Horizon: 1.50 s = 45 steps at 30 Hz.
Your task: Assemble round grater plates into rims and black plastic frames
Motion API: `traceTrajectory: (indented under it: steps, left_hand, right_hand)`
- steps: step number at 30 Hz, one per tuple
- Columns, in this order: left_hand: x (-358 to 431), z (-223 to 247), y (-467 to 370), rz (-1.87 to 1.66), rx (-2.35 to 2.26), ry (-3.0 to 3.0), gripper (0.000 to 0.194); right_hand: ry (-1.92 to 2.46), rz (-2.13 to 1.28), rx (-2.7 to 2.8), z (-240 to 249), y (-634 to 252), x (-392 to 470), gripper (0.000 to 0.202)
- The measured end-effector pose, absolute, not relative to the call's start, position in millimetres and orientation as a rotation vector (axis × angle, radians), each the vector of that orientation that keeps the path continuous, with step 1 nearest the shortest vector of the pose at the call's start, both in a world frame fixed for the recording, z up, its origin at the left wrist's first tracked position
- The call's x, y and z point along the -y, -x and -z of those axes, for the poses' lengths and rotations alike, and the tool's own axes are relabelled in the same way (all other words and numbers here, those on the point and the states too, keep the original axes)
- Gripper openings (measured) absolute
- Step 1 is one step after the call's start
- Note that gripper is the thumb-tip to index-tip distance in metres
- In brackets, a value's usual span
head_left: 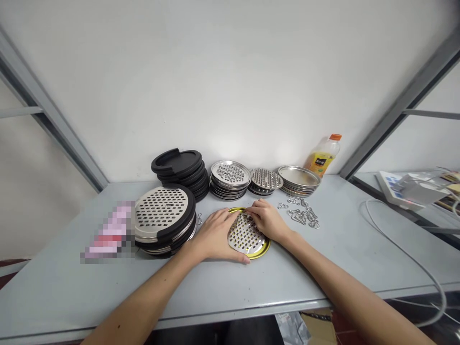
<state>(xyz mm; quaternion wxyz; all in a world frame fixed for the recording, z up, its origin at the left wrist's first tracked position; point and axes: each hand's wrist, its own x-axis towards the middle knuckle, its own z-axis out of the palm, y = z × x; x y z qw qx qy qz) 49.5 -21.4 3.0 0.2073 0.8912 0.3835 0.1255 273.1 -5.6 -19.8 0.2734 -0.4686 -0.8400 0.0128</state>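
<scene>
A round metal grater plate (246, 235) with rows of raised holes lies over a yellow-rimmed round dish (266, 248) on the table. My left hand (217, 235) curves around the left side of both, fingers at the far edge and thumb at the near edge. My right hand (268, 218) rests at the far right part of the rim, its fingers curled and pressed together there. Whatever is between those fingertips is hidden. Right of that hand lies a loose heap of bent wire clips (302, 214).
Left stands a stack of black-rimmed graters (163, 213), with black plastic rings (181, 165) behind. Along the wall are grater plates (230, 175), smaller grater plates (266, 179), shallow metal dishes (299, 178) and a bottle (322, 158). A white cable (406, 249) crosses the right side.
</scene>
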Motion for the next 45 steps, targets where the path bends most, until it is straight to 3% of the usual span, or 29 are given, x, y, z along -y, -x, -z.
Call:
traceTrajectory:
  steps: [23, 28, 34, 45]
  left_hand:
    - [22, -4, -50, -0.325, -1.067, -2.503, 0.124]
    - [23, -5, -51, -0.332, -1.082, -2.512, 0.125]
    - [22, -3, -51, -0.367, -1.068, -2.504, 0.121]
    - [22, -3, -50, -0.432, -1.024, -2.502, 0.118]
  right_hand:
    - [1.181, -0.027, 2.208, 19, -273, 9, 0.028]
    - [1.339, 0.063, 1.880, 20, -281, 6, 0.024]
    - [1.663, 0.120, 1.854, 19, -291, 2, 0.024]
    - [1.249, -0.103, 2.261, 6, -268, 19, 0.033]
